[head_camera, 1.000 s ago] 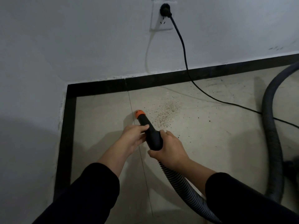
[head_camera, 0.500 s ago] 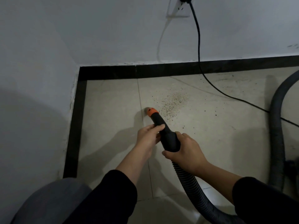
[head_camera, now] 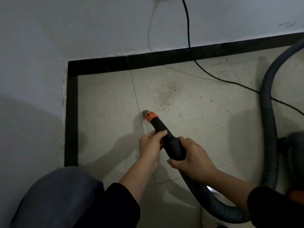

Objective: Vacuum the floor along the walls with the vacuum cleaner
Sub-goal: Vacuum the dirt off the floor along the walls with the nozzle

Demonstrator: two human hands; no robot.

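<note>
Evidently the nozzle (head_camera: 148, 115) is tilted down at the floor (head_camera: 107, 99) near its far-left corner, just short of a scatter of dark crumbs (head_camera: 167, 94), so suction can reach the grit lying toward the far edge under the wall (head_camera: 98, 30); whether the tip touches the tile I cannot tell. Both hands share the black wand (head_camera: 166, 137). The right hand (head_camera: 192, 159) wraps its thick rear end where the ribbed hose (head_camera: 269, 129) joins, fingers curled round it, likely carrying the weight. The left hand (head_camera: 150, 145) grips further forward, fingers closed around the shaft, likely steering. The hose loops along the right edge to the vacuum body (head_camera: 296, 153), leaving slack. A power cord (head_camera: 189, 38) crosses the floor behind the crumbs.
</note>
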